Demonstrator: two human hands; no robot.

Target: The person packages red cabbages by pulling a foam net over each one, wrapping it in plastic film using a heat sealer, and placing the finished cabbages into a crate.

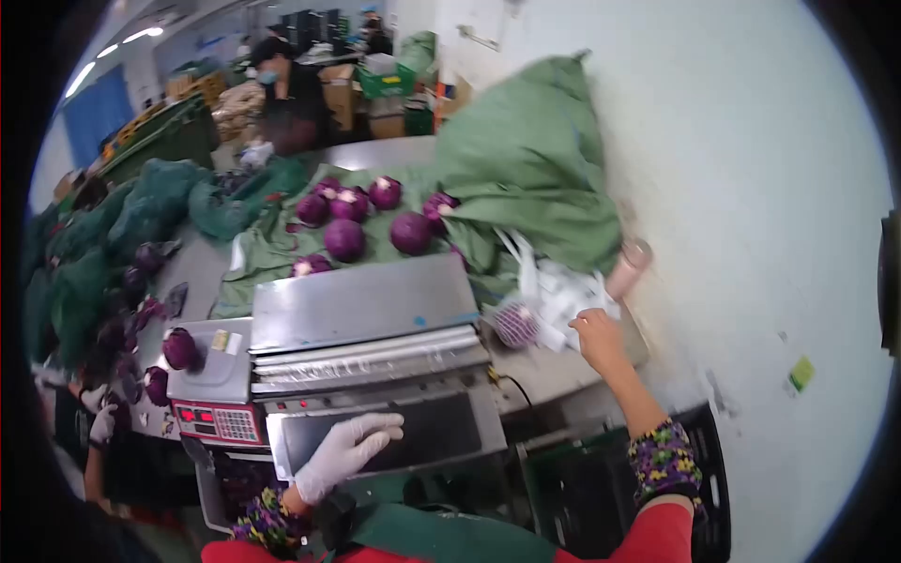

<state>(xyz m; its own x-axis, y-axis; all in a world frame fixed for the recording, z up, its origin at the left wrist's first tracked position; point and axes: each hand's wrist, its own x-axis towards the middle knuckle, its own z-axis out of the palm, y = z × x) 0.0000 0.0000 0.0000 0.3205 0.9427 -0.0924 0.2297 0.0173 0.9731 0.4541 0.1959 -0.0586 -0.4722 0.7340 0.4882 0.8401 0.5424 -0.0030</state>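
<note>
My left hand (pixel 345 455), in a white glove, hovers over or rests on the black plate (pixel 441 430) of a film-wrapping machine; its fingers are stretched out and hold nothing. Bare, my right hand (pixel 601 340) reaches to a heap of white foam nets (pixel 560 293) at the table's right end. Thumb and fingertips are pinched together at the edge of that white net. Just left of the heap sits a red cabbage in a white net (pixel 516 325). The wrapping machine (pixel 366 305) has a metal cover and a film roll below it.
Several bare red cabbages (pixel 345 240) lie on green cloth behind the machine. A large green sack (pixel 530 150) leans on the wall beside a pinkish bottle (pixel 629 267). At left, a scale (pixel 218 422) carries a cabbage (pixel 179 348). Another person's gloved hand (pixel 103 424) works far left; a masked person (pixel 291 98) stands behind.
</note>
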